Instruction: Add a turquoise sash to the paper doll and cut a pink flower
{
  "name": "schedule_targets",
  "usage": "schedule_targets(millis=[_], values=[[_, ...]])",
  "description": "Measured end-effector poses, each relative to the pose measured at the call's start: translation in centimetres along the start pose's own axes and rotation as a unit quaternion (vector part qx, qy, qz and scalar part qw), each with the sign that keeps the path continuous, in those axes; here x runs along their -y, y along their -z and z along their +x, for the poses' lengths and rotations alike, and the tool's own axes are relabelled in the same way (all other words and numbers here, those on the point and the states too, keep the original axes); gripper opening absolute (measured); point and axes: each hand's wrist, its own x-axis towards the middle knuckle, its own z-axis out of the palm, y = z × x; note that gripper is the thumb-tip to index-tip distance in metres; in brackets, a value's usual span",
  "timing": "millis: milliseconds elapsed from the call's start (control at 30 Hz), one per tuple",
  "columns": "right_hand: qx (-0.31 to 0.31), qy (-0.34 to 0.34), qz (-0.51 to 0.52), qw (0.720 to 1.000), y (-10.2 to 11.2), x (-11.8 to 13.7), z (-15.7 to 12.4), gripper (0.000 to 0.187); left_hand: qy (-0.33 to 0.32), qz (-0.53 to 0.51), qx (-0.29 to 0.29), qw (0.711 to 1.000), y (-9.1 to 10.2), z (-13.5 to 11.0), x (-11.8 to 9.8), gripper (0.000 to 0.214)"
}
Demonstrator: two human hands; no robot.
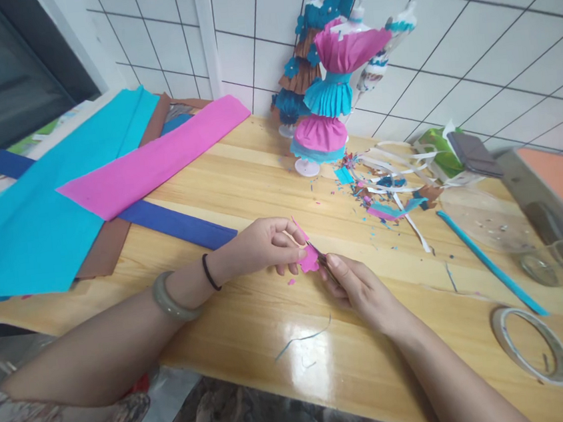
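My left hand (276,245) pinches a small piece of pink paper (309,260) with a scalloped lower edge, just over the wooden table. In my right hand (354,287) is a small pair of scissors (320,258), its blades against the paper. The handles are mostly hidden by my fingers. A tiny pink scrap (291,282) lies on the table below my left hand.
Folded turquoise paper (50,215), a pink strip (165,156) and a blue strip (177,225) lie left. Dress forms in ruffled paper (329,92) stand at the back. Right are paper scraps (387,210), a turquoise stick (491,263) and a tape roll (562,363).
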Motion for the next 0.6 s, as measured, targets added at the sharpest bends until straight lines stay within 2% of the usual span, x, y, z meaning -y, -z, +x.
schedule_targets(millis=[600], values=[[-0.005,-0.003,0.015,1.000,-0.10,-0.07,0.01,0.041,0.007,0.008,-0.006,1.000,-0.19,-0.03,-0.19,0.027]])
